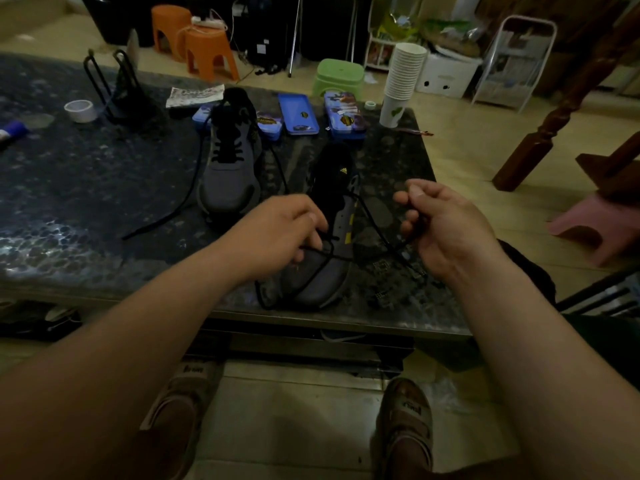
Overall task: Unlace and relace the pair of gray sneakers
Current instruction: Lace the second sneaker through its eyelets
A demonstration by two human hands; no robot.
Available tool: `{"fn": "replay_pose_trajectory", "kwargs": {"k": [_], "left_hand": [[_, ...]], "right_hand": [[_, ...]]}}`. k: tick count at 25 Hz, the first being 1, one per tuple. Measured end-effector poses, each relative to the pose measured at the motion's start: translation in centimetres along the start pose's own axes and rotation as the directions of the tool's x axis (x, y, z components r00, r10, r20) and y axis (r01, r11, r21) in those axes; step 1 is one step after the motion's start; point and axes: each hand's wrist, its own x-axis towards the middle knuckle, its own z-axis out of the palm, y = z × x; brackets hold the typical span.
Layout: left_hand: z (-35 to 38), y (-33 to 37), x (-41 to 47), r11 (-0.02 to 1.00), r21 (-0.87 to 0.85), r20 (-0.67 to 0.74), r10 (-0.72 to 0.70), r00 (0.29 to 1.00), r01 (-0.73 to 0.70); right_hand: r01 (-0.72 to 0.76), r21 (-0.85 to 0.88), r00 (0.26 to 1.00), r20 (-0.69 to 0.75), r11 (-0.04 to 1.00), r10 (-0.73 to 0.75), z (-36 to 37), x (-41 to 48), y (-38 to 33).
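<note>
1. Near gray mesh sneaker point(322, 271) sits on the dark speckled stone table point(86, 202), at the front edge.
2. Second gray mesh sneaker point(228, 178): at its 11 o'clock.
3. Blue rectangular tin cases point(298, 114): 12 o'clock, behind both.
4. Stack of white paper cups point(403, 77): 1 o'clock.
5. White tape roll point(80, 110): 10 o'clock.

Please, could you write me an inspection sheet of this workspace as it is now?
Surface: dark speckled table.
Job's things: near sneaker loosely laced; far sneaker partly laced, trailing lace on the table.
Clutter: tape roll, blue tins, paper cup stack.
Grippers: left hand pinches the black lace over the near sneaker; right hand grips the same lace.
Cables: white power strip with cord, on an orange stool.
Surroundings: green stool, pink stool.
</note>
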Motion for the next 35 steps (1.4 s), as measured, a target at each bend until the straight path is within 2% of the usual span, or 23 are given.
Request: {"fn": "replay_pose_trajectory", "kwargs": {"k": [3, 7, 13, 15, 17, 21, 23, 26, 29, 31, 33, 35], "left_hand": [[-0.3, -0.2, 1.3, 0.989, 0.114, -0.184, 0.119, 0.976, -0.099], [1.7, 0.7, 1.9, 0.959, 0.091, -0.061, 0.275, 0.96, -0.269], [1.8, 0.0, 2.4, 0.869, 0.334, -0.181, 0.44, 0.88, -0.366], [1.9, 0.1, 2.5, 0.908, 0.225, -0.208, 0.399, 0.893, -0.354], [1.9, 0.3, 2.5, 0.952, 0.004, -0.207, 0.3, 0.931, -0.306], [1.9, 0.9, 2.4, 0.949, -0.233, -0.185, 0.172, 0.968, -0.213], [1.6, 0.8, 2.6, 0.935, -0.306, -0.224, 0.11, 0.968, -0.177], [1.4, 0.9, 2.9, 0.916, -0.368, -0.215, 0.086, 0.973, -0.163], [1.1, 0.4, 3.4, 0.938, -0.335, -0.22, 0.018, 0.975, -0.093], [0.8, -0.2, 3.5, 0.988, -0.151, -0.176, 0.004, 0.984, -0.031], [1.0, -0.3, 3.3, 0.998, 0.061, -0.1, 0.018, 0.995, -0.012], [1.6, 0.0, 3.3, 0.989, 0.15, -0.077, 0.015, 0.997, -0.003]], "right_hand": [[0.094, -0.248, 0.993, 0.086, 0.964, -0.075, 1.0, 0.0, 0.3], [0.205, -0.46, 0.964, 0.249, 0.864, -0.096, 3.0, -0.6, 0.5], [0.241, -0.541, 0.96, 0.258, 0.806, -0.114, 3.6, -0.3, 1.0], [0.219, -0.508, 0.959, 0.268, 0.833, -0.088, 3.8, -0.4, 1.2], [0.182, -0.445, 0.961, 0.27, 0.877, -0.062, 4.0, -0.4, 1.4], [0.102, -0.339, 0.967, 0.254, 0.935, -0.014, 3.7, -0.5, 1.7], [0.162, -0.372, 0.955, 0.294, 0.914, -0.05, 3.3, -0.8, 1.7], [0.325, -0.484, 0.929, 0.325, 0.812, -0.178, 2.7, -0.7, 1.7], [0.324, -0.523, 0.946, 0.205, 0.788, -0.252, 1.8, 0.4, 2.1], [0.268, -0.588, 0.963, 0.16, 0.763, -0.215, 1.2, 0.7, 2.6], [0.254, -0.656, 0.967, 0.187, 0.711, -0.173, 1.2, 0.7, 3.5], [0.269, -0.69, 0.962, 0.217, 0.672, -0.163, 1.6, 0.5, 4.4]]}}
